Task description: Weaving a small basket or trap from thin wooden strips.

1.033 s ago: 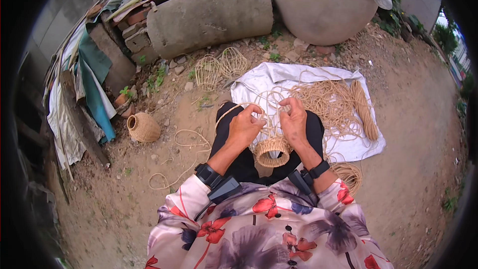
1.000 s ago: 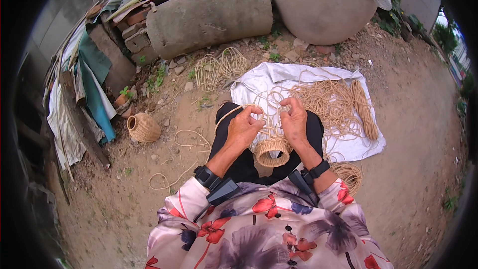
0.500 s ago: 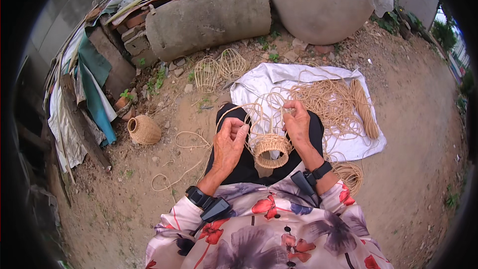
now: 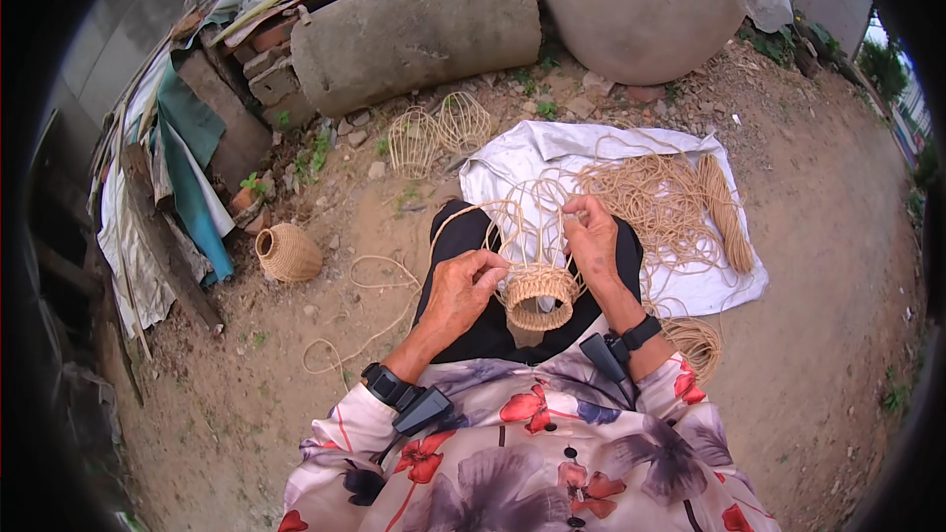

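"one unfinished basket (image 4: 541,286), where?"
"between left hand (image 4: 459,290) and right hand (image 4: 591,244), over the lap (image 4: 478,333); whether either pinches anything, i can't tell."
"and underfoot?"
"bare dirt (image 4: 818,335), white sheet (image 4: 512,153) spread ahead."

bare dirt ground (image 4: 818,355) carries a round-bellied woven basket (image 4: 294,254), two openwork frames (image 4: 412,146), a loose cord strand (image 4: 382,286), and a white sheet (image 4: 724,298) bearing tangled cord (image 4: 645,199) and a twisted hank (image 4: 725,217).
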`<state>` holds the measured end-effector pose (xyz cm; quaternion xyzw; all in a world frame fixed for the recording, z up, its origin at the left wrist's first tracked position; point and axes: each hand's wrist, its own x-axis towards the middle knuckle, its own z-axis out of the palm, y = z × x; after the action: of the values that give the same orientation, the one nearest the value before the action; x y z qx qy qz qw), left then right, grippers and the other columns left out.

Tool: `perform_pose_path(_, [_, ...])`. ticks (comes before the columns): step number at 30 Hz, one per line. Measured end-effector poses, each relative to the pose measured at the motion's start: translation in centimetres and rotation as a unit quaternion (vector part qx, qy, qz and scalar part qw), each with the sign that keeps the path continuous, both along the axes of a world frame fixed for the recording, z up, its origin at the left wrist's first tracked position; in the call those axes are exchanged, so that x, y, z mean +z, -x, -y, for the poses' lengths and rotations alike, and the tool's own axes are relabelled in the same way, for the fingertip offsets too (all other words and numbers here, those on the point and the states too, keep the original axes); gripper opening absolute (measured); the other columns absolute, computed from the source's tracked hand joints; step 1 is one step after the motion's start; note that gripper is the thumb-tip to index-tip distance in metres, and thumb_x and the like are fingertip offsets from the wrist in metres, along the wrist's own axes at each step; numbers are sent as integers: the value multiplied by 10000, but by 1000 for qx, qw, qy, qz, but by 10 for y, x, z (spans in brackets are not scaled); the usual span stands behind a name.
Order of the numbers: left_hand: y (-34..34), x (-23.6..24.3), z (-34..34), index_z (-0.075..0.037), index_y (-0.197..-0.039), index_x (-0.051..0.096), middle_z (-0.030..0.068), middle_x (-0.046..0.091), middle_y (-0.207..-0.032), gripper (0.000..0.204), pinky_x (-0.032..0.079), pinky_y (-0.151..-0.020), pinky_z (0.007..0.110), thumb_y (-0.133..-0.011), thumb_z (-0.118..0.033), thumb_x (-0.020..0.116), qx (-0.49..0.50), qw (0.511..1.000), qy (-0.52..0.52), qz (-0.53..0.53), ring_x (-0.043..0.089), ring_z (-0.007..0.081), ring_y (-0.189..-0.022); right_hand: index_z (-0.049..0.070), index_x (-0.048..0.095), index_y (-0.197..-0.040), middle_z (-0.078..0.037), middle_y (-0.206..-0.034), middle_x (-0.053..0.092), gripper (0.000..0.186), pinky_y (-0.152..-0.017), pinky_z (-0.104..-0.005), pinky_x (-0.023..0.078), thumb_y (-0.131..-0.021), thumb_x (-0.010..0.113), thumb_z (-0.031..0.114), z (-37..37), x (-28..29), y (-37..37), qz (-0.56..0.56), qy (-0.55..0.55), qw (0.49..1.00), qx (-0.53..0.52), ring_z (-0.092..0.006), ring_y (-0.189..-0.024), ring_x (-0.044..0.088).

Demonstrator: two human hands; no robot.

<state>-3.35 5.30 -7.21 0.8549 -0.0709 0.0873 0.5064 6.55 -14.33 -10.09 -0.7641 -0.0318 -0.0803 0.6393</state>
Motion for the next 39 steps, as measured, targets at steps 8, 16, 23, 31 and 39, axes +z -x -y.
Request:
perform_pose_path(8, [-25, 8, 17, -11, -981, 626, 37, 654, -774, 173, 490, -595, 288, -843, -106, 671, 36, 997, -39, -55, 589, 116, -630, 9, 597, -867, -96, -914, 562, 159, -548, -315, 471, -733, 550, -60, -2, -2, 2, 21, 21, 1000, -3, -161, -561, 563])
perform_pose_path(16, [-23, 27, 10, -129, -1294, 494, 49, 671, -770, 457, 487, -520, 278, -847, -83, 576, -28, 970, 92, -223, 592, 108, -579, 6, 602, -868, -98, -894, 566, 155, -555, -317, 473, -733, 558, -55, 1, -7, -2, 32, 35, 999, -10, -163, -565, 564])
perform_pose_path(23, [-23, 29, -6, -96, -1227, 551, 65, 668, -763, 398, 479, -505, 288, -835, -41, 582, -107, 976, 39, -185, 599, 130, -558, -3, 596, -852, -87, -905, 563, 139, -481, -297, 459, -734, 554, -65, -4, -2, 1, 1, -27, 1000, -8, -143, -524, 543])
perform_pose_path(31, [10, 23, 15, -17, -920, 567, 155, 644, -723, 110, 499, -602, 399, -824, -34, 619, -14, 988, -144, 49, 656, 326, -673, 9, 590, -877, -62, -839, 554, 165, -455, -278, 446, -745, 538, -76, -6, -3, 4, -2, -73, 997, -34, -109, -508, 527])
perform_pose_path(39, [-29, 35, -8, -28, -978, 602, 81, 635, -845, 169, 469, -614, 299, -831, -102, 644, -22, 995, -95, -10, 560, 156, -643, 18, 578, -922, -16, -684, 513, 180, -418, -252, 423, -776, 523, -72, 6, -15, 13, -55, -122, 990, -32, -80, -449, 485])
